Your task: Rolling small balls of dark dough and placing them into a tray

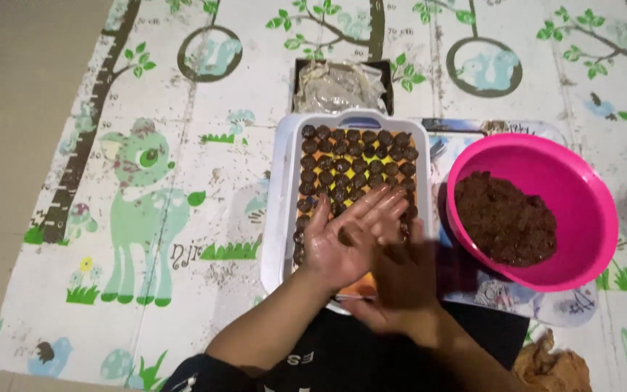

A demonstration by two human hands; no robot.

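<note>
Landmark: the white tray point(282, 181) lies in the middle of the mat, and every place below is told from it.
Dark clothing point(342, 359): nearest of all, below the tray's near edge, with both forearms rising out of it.
Brown crumpled thing point(554, 369): low and to the right of the tray, at the picture's edge — too dim to name.
Right hand point(404, 279): over the tray's near right corner, back up and blurred, its palm pressed toward the other hand.
Left hand point(350, 232): over the tray's near half, palm up, fingers straight and spread — flat, closed on nothing.
Brown lump point(345, 236): a small dark piece on the left palm, at the edge of the right hand; how firmly the two palms press on it I cannot tell.
Brown balls point(357, 160): packed in close rows across the tray's far half, on an orange lining.
Pink bowl point(582, 189): just right of the tray, resting on a printed sheet.
Brown mixture point(506, 218): heaped in the bowl's bottom.
Dark box point(342, 86): touching the tray's far edge, with crumpled clear plastic inside.
Play mat point(146, 203): under everything, printed with a green deer to the tray's left, trees and squirrels beyond it.
</note>
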